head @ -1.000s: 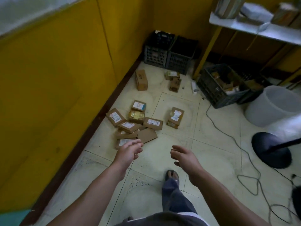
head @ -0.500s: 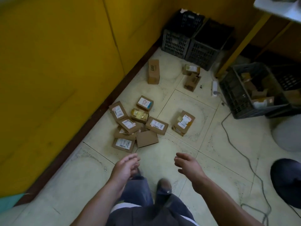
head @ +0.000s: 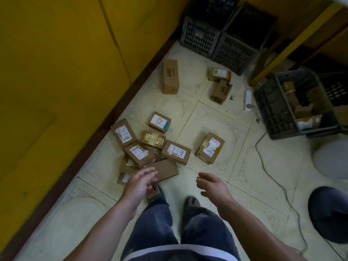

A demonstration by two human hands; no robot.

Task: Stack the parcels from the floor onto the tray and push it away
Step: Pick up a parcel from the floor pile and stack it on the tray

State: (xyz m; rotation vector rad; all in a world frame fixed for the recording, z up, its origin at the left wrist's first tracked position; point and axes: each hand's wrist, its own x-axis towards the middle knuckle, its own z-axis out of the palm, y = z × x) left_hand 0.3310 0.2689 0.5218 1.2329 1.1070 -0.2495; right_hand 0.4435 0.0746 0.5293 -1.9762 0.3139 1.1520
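Observation:
Several small cardboard parcels lie in a loose heap [head: 143, 149] on the tiled floor beside the yellow wall. One labelled parcel [head: 211, 147] sits apart to the right, a long box [head: 170, 76] farther back, and two more parcels [head: 220, 83] near the crates. My left hand [head: 140, 183] hovers just above the near edge of the heap, fingers relaxed, holding nothing. Level with it, my right hand [head: 212, 187] hangs over bare floor, fingers loosely curled and empty. A dark crate [head: 273, 110] at the right holds boxes.
Two black crates [head: 216, 36] stand in the far corner. A grey cable [head: 271, 174] runs across the floor at the right, by a white tub [head: 331, 159] and a dark round base [head: 329, 213]. My feet [head: 173, 198] stand just behind the heap.
I have stepped closer and tilted the view down; the heap now lies right in front of my feet. Both hands stay out in front, empty, the left now over the heap's near edge.

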